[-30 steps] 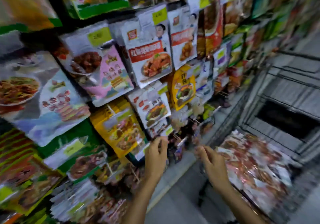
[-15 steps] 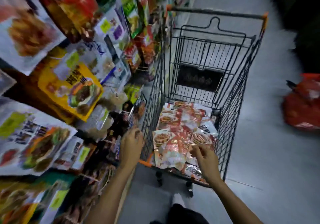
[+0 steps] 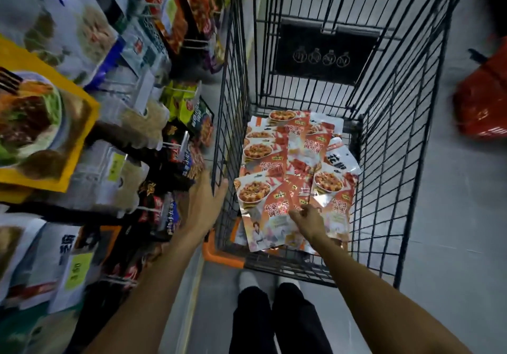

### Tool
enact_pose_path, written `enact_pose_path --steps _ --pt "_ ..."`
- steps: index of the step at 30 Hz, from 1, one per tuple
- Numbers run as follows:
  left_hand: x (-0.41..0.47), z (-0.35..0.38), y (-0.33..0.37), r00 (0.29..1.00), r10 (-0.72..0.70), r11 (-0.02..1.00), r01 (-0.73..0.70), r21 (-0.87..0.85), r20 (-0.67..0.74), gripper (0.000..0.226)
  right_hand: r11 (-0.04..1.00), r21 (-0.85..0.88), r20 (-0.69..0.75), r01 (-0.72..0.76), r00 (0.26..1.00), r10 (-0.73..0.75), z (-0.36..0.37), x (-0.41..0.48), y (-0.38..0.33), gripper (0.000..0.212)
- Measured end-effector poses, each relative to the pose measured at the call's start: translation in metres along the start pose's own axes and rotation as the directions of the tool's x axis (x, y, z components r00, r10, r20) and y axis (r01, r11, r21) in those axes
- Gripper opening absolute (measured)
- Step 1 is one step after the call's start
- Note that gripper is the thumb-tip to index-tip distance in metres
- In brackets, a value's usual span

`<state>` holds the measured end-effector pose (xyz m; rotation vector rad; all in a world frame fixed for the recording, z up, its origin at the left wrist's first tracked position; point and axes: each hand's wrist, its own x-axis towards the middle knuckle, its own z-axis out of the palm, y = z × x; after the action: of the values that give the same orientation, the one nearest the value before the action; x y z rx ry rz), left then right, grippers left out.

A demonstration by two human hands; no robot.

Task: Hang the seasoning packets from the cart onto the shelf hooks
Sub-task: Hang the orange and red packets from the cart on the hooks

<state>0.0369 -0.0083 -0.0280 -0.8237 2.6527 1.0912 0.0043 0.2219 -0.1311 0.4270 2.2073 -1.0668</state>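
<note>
Several red-and-white seasoning packets (image 3: pixel 274 156) with pictures of a dish lie in a loose pile on the floor of the black wire cart (image 3: pixel 384 134). My right hand (image 3: pixel 308 220) is down inside the cart on the near packets, its fingertips pinching the edge of one. My left hand (image 3: pixel 204 202) is outside the cart with straight fingers, its tips against the cart's left wire wall. The shelf hooks (image 3: pixel 171 143) stick out on the left, loaded with hanging packets (image 3: pixel 109 167).
The shelf with crowded hanging bags fills the left side, close to the cart. A red basket (image 3: pixel 482 106) sits on the grey floor to the right. My legs (image 3: pixel 274 312) stand just behind the cart's orange corner bumper (image 3: pixel 222 257).
My view swung from the shelf down to the cart. My right hand dropped from above the packets onto them. My left hand left the shelf packets and moved to the cart's side.
</note>
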Motion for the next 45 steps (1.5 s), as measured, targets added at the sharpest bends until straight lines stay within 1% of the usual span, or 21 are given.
enact_pose_path --steps 2,5,10,13,15,18,20,23,25,27,29,30,31,33,34,37,39,41,42,43,45 --pt "0.003 0.005 -0.007 0.998 0.061 0.998 -0.061 -0.010 0.000 0.044 0.999 -0.045 0.001 -0.015 1.000 0.015 0.014 0.014 0.003 0.040" --pt "0.006 0.008 -0.011 0.990 0.130 0.991 -0.132 -0.037 -0.055 0.034 0.974 -0.224 -0.038 -0.024 0.999 0.016 0.030 0.031 0.003 0.046" --pt "0.006 0.008 -0.015 0.982 0.177 0.982 -0.180 -0.050 -0.062 0.034 0.968 -0.233 -0.114 -0.095 0.991 0.069 0.042 0.034 0.003 0.027" --pt "0.006 0.007 -0.016 0.981 0.185 0.981 -0.188 -0.054 -0.054 0.033 0.982 -0.142 -0.140 -0.123 0.985 0.103 0.040 0.030 0.007 0.017" --pt "0.007 0.005 -0.017 0.980 0.194 0.979 -0.197 -0.050 -0.048 0.032 0.989 -0.104 -0.136 -0.107 0.986 0.093 0.035 0.024 0.007 0.017" --pt "0.005 -0.001 -0.016 0.979 0.205 0.976 -0.206 -0.073 -0.017 0.030 1.000 -0.008 -0.132 -0.022 0.991 0.021 0.020 0.007 0.004 0.019" --pt "0.002 -0.007 -0.012 0.980 0.198 0.977 -0.199 -0.076 -0.020 0.031 0.997 0.019 -0.175 0.077 0.982 -0.073 0.005 -0.009 0.001 0.013" --pt "-0.006 -0.018 0.004 0.960 0.243 0.969 -0.246 -0.006 -0.137 0.035 0.974 0.084 -0.240 0.210 0.953 -0.184 -0.021 -0.034 -0.008 0.007" --pt "-0.008 -0.023 0.022 0.909 0.344 0.939 -0.338 0.068 -0.236 0.036 0.952 0.208 -0.264 0.225 0.950 -0.167 -0.041 -0.046 -0.018 0.008" --pt "-0.008 -0.022 0.043 0.886 0.390 0.918 -0.395 0.031 -0.249 0.041 0.896 0.398 -0.229 0.196 0.967 -0.110 -0.059 -0.055 -0.030 0.006" --pt "-0.005 -0.016 0.064 0.945 0.307 0.935 -0.321 -0.150 -0.113 0.053 0.801 0.584 -0.126 0.131 0.990 -0.070 -0.072 -0.062 -0.042 0.004" --pt "-0.002 -0.011 0.073 0.971 0.237 0.936 -0.225 -0.270 0.013 0.060 0.751 0.654 -0.064 0.092 0.996 -0.066 -0.076 -0.064 -0.049 0.006" --pt "0.002 -0.006 0.080 0.973 0.171 0.922 -0.103 -0.373 0.153 0.064 0.704 0.707 -0.004 0.059 0.997 -0.079 -0.079 -0.064 -0.054 0.010" --pt "0.011 0.004 0.085 0.921 0.067 0.872 0.133 -0.471 0.383 0.060 0.640 0.768 0.098 0.012 0.986 -0.136 -0.079 -0.060 -0.063 0.023" --pt "0.017 0.009 0.083 0.895 0.027 0.841 0.221 -0.494 0.445 0.055 0.640 0.769 0.126 0.012 0.978 -0.169 -0.075 -0.057 -0.067 0.023" --pt "0.031 0.024 0.067 0.859 -0.036 0.758 0.357 -0.546 0.511 0.044 0.718 0.687 0.086 0.113 0.968 -0.235 -0.062 -0.044 -0.066 0.007" --pt "0.038 0.034 0.058 0.863 -0.055 0.741 0.373 -0.559 0.503 0.036 0.747 0.651 0.039 0.131 0.978 -0.205 -0.055 -0.030 -0.057 0.018" --pt "0.043 0.042 0.052 0.874 -0.067 0.760 0.357 -0.543 0.481 0.020 0.822 0.558 -0.057 0.115 0.993 -0.100 -0.054 -0.010 -0.038 0.030" --pt "0.046 0.045 0.050 0.880 -0.080 0.763 0.356 -0.539 0.468 0.018 0.888 0.450 -0.137 0.094 0.990 -0.035 -0.055 0.001 -0.026 0.032" --pt "0.049 0.048 0.048 0.884 -0.097 0.758 0.363 -0.542 0.457 0.021 0.943 0.331 -0.207 0.043 0.978 0.028 -0.055 0.012 -0.011 0.033" --pt "0.056 0.054 0.045 0.882 -0.128 0.733 0.392 -0.556 0.453 0.034 0.978 0.183 -0.272 -0.101 0.951 0.149 -0.056 0.033 0.018 0.033"
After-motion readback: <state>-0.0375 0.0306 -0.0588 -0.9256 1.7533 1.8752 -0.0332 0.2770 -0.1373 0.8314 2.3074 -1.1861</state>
